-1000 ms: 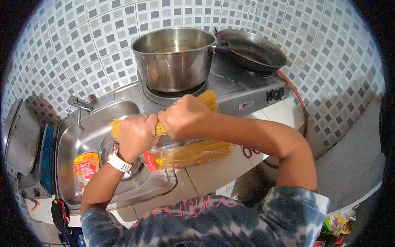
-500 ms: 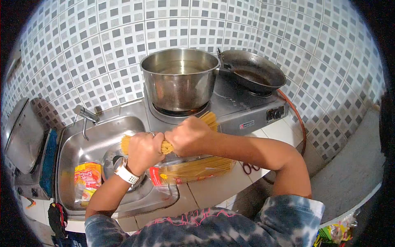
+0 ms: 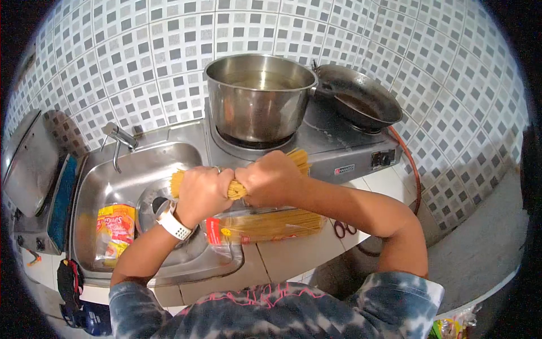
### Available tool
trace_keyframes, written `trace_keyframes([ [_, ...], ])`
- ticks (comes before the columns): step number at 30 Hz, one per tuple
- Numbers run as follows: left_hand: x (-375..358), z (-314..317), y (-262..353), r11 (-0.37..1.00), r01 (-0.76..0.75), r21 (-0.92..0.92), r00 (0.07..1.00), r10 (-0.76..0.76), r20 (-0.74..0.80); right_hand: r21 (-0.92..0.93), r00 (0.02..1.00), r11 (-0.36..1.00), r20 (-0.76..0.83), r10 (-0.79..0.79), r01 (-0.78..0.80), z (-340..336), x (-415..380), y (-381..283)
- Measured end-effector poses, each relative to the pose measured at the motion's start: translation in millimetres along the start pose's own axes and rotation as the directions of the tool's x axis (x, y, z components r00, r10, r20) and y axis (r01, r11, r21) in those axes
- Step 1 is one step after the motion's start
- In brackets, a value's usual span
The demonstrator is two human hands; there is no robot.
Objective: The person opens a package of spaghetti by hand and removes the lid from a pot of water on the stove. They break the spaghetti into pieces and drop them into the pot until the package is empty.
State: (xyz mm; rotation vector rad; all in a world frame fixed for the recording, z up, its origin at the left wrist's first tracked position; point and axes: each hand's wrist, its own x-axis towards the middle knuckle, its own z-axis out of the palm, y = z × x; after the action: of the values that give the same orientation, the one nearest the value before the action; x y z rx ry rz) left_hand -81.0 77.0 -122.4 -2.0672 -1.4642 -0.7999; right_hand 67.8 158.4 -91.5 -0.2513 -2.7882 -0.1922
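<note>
A thick bundle of dry spaghetti (image 3: 237, 190) is in both my hands, held over the counter just in front of the pot. My left hand (image 3: 202, 193), with a white-strapped watch on the wrist, is closed around its left part. My right hand (image 3: 266, 178) grips the right part, fist close beside the left one. Between the fists the strands look bent or snapped, with ends showing. Below my hands lies a clear packet of spaghetti (image 3: 276, 225) with a red end. A large steel pot (image 3: 257, 110) holding liquid stands on the stove behind them.
A dark wok (image 3: 361, 99) sits on the right burner of the gas stove (image 3: 333, 155). To the left is a steel sink (image 3: 161, 157) with a tap (image 3: 119, 138), a red-yellow plastic pack (image 3: 116, 226) and a round lid in it. Scissors (image 3: 343, 227) lie right of the packet.
The view has shifted slightly, so the pot and stove appear further right. Both hands keep their hold on the spaghetti, close together as before.
</note>
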Motion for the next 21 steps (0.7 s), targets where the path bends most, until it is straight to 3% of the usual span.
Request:
trace_keyframes([
  [4, -1, -3, -1, 1.000, 0.016, -0.025, 1.000, -0.017, -0.007, 0.046, 0.993, 0.999, -0.112, -0.024, 0.029, 2, -3, -2],
  [10, 7, -6, -5, 0.995, 0.083, -0.055, 0.996, -0.081, 0.043, 0.076, 0.998, 0.995, -0.027, 0.060, -0.058, -6, 6, 1],
  [13, 13, -9, -2, 0.954, 0.264, -0.144, 0.964, -0.264, 0.025, 0.074, 0.992, 0.992, -0.060, 0.110, -0.106, -17, 11, 5],
  [16, 15, -11, -5, 0.794, 0.422, -0.436, 0.859, -0.505, -0.088, 0.092, 0.961, 0.986, -0.229, 0.157, -0.139, -39, 21, 15],
  [18, 10, -13, -12, 0.660, 0.508, -0.553, 0.753, -0.652, -0.087, 0.054, 0.905, 0.999, -0.424, 0.030, -0.008, -60, 36, 32],
  [20, 4, -15, -18, 0.562, 0.534, -0.632, 0.657, -0.746, -0.109, 0.043, 0.925, 0.983, -0.332, 0.185, -0.181, -102, 56, 41],
  [21, 2, -17, -20, 0.541, 0.528, -0.654, 0.618, -0.774, -0.141, -0.011, 0.893, 0.983, -0.418, 0.163, -0.185, -108, 70, 55],
])
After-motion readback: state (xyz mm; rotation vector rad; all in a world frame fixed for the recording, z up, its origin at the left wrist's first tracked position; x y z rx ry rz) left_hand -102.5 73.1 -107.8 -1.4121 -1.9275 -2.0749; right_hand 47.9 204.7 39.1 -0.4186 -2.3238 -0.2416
